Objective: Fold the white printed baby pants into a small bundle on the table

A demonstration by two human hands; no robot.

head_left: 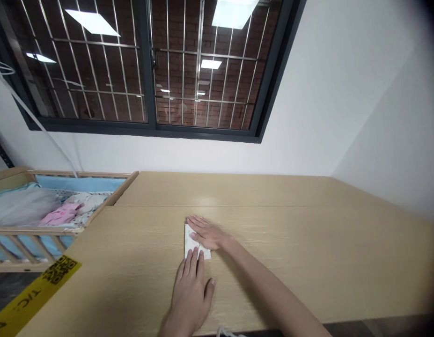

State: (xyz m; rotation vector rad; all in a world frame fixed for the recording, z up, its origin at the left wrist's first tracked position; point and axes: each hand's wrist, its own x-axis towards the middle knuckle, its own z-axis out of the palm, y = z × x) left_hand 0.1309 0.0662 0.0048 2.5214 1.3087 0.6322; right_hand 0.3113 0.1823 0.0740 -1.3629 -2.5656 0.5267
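A small white folded piece with faint markings (189, 241), cloth or paper, lies flat on the light wooden tabletop (139, 262). My right hand (207, 234) reaches across from the right and rests palm down over its upper right part, fingers stretched out toward the left. From below comes my left hand (191, 292), laid flat with its fingertips on the lower edge of the white piece. The left thumb stands apart on the wood. Part of the white piece is hidden under both hands.
At the left stands a wooden crib (37, 230) with blue lining and a pink cloth (62, 214) inside. A yellow label strip (37, 297) with a code is at the table's left corner. Behind are a white wall (202, 157) and a dark-framed barred window (151, 70).
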